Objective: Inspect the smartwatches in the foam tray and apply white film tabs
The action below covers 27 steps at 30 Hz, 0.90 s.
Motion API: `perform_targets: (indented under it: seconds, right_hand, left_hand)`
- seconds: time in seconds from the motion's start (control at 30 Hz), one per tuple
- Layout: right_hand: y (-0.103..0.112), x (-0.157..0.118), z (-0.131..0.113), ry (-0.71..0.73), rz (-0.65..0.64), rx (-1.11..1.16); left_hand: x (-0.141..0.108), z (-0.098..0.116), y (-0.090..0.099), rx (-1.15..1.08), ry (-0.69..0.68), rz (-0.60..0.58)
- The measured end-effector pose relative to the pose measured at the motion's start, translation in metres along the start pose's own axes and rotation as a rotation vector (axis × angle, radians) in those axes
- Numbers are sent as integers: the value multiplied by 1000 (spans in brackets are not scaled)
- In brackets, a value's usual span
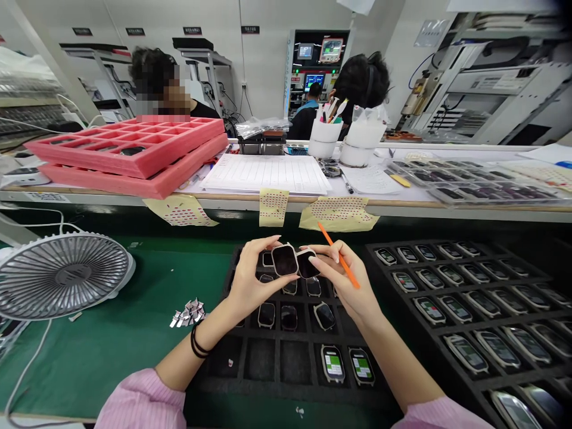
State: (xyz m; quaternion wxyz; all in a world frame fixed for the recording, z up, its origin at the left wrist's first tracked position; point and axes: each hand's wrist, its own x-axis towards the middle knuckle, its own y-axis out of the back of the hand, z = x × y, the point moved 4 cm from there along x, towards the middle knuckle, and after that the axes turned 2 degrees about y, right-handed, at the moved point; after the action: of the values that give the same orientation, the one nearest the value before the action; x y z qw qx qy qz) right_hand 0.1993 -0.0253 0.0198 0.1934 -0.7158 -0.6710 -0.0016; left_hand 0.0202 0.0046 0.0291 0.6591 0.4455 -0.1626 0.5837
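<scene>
We're live at the worktop (pixel 111 363), and we'll sweep left to right. Out at nine o'clock sits a silver desk fan (pixel 62 277), with a small heap of metal scraps (pixel 187 313) just right of it on the green surface. Up at eleven, we've got two stacked pink foam trays (pixel 125 149). Now to the action at twelve! The left hand (pixel 254 277) is curled around a square dark-glass watch body (pixel 285 260), pinching it by the edges between thumb and fingers. Right beside it, the right hand (pixel 344 280) pinches a thin orange stick (pixel 342 262), its fingertips (pixel 313 259) up against a second dark-glass watch body (pixel 307 265) that touches the first. Both are held just above a black foam tray (pixel 286 369), with more watch bodies sitting in its cells. And over at three o'clock, a second black foam tray (pixel 451 298) holds rows of watch units with lit screens.
</scene>
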Motion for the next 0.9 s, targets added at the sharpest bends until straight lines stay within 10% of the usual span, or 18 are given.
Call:
perform_targets:
  seconds: [0.63, 0.9]
  right_hand:
    - [20, -8, -9, 196, 141, -251]
    - [96, -77, 43, 88, 310, -791]
  left_hand:
    - [-5, 10, 17, 106, -49, -31]
    - [-116, -21, 68, 376, -30, -487]
